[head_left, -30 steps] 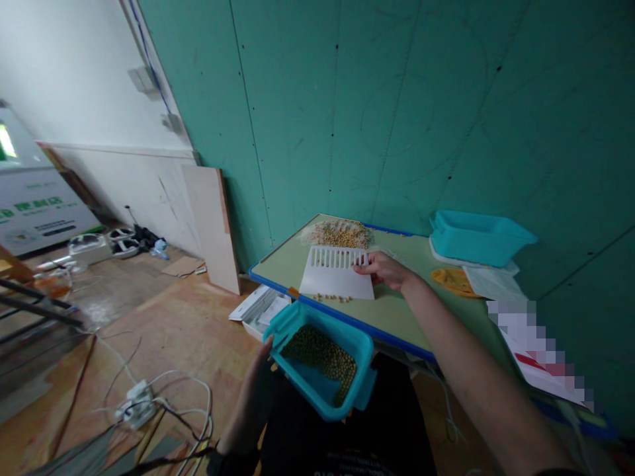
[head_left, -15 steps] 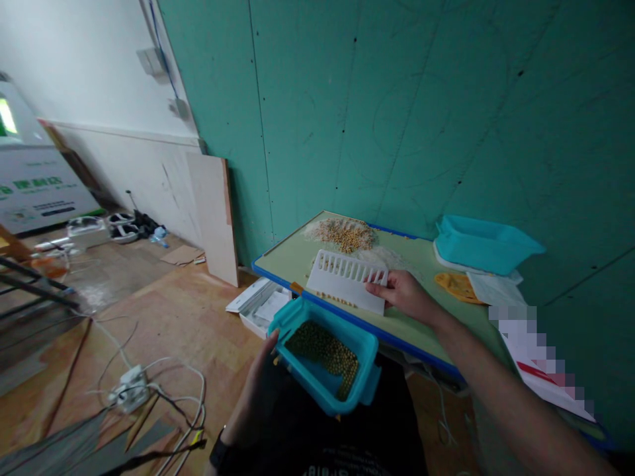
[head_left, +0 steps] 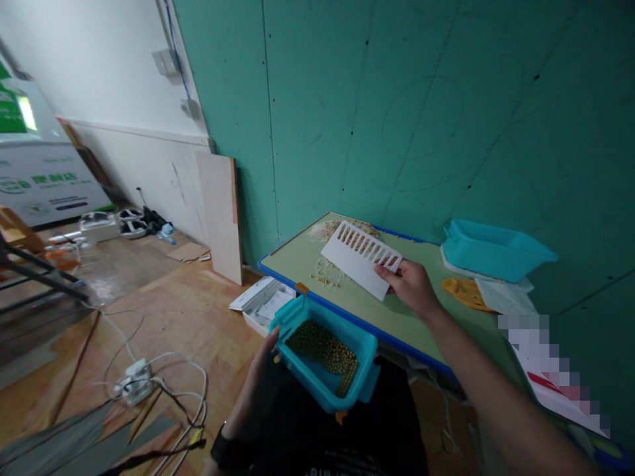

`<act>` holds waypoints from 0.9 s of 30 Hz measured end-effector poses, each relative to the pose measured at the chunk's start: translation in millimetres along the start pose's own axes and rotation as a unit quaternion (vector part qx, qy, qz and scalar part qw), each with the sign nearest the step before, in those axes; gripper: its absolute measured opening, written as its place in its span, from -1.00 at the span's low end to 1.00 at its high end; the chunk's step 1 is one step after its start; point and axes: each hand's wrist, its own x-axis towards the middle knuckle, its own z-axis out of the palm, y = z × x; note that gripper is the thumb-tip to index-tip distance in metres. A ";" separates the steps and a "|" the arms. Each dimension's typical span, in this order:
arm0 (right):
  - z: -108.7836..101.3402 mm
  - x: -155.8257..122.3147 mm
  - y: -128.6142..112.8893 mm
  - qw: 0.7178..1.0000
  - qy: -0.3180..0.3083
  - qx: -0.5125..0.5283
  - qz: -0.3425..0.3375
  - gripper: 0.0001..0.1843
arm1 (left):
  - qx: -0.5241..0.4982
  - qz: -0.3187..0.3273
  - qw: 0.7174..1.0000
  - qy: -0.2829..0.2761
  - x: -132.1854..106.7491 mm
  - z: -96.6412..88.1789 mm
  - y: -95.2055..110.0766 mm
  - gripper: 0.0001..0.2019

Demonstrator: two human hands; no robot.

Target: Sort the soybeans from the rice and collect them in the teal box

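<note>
My left hand grips the near left end of a turquoise plastic bin, held tilted over my lap below the table edge. Dark green beans and tan soybeans lie in the bin. My right hand is closed on the right end of a white slotted plate, raised a little above the table. Beneath it, some pale grains and a few soybeans are scattered near the front edge. Behind the plate, a pile of soybeans and pale grains is partly hidden.
At the table's right stand another turquoise bin, a yellow flat item and white sheets. A green wall rises behind. On the floor are an open white box, a power strip and cables.
My right hand has lifted the slotted plate from near the front edge, up and away over the table, uncovering scattered grains. My left hand and the bin stay almost still.
</note>
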 end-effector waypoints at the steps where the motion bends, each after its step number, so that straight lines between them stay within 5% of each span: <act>1: 1.7 4.2 2.4 1.000 0.004 -0.005 -0.002 -0.50 | 0.002 -0.005 1.000 0.008 1.5 -3.5 0.6 -0.46; 9: 25.3 30.9 10.5 0.997 -0.060 -0.032 0.023 -0.59 | 0.019 0.046 0.998 0.035 12.6 -32.7 12.0 -0.51; 19: 46.8 44.3 -6.9 0.990 -0.101 0.041 0.088 -0.75 | 0.015 0.050 0.999 0.004 8.5 -33.3 20.1 -0.57; 27: 42.1 48.7 -10.4 0.983 -0.098 0.078 0.131 -0.74 | 0.013 0.045 0.999 -0.011 7.2 -37.3 18.6 -0.51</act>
